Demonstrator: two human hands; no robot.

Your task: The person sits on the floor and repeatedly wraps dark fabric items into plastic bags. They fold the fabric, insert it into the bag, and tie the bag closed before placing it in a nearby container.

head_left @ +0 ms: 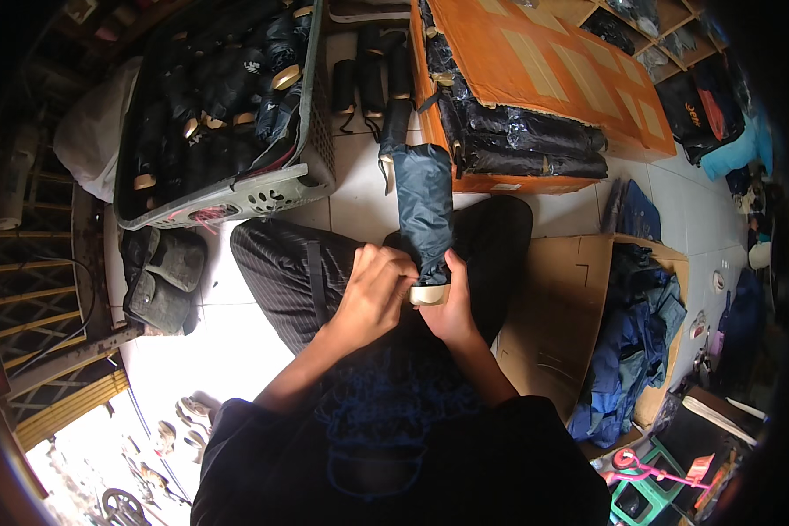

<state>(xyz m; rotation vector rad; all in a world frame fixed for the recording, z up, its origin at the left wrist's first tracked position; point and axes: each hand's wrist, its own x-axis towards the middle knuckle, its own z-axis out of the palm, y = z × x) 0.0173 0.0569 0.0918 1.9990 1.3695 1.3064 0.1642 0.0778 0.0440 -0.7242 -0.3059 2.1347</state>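
A folded compact umbrella in dark blue-green cloth stands out from my lap, its cream handle end toward me. My right hand is wrapped round the handle end, with the thumb up along the cloth. On the other side, my left hand has its fingers bent and pinched at the cloth just above the handle. What lies under those fingertips is hidden. Beyond the umbrella's far end, several black folded umbrellas lie on the tiles.
A grey-green plastic crate full of folded umbrellas stands far left. At far right is an orange carton with plastic-wrapped dark packs. Near my right knee, an open cardboard box holds blue cloth. A grey bag lies beside my left knee.
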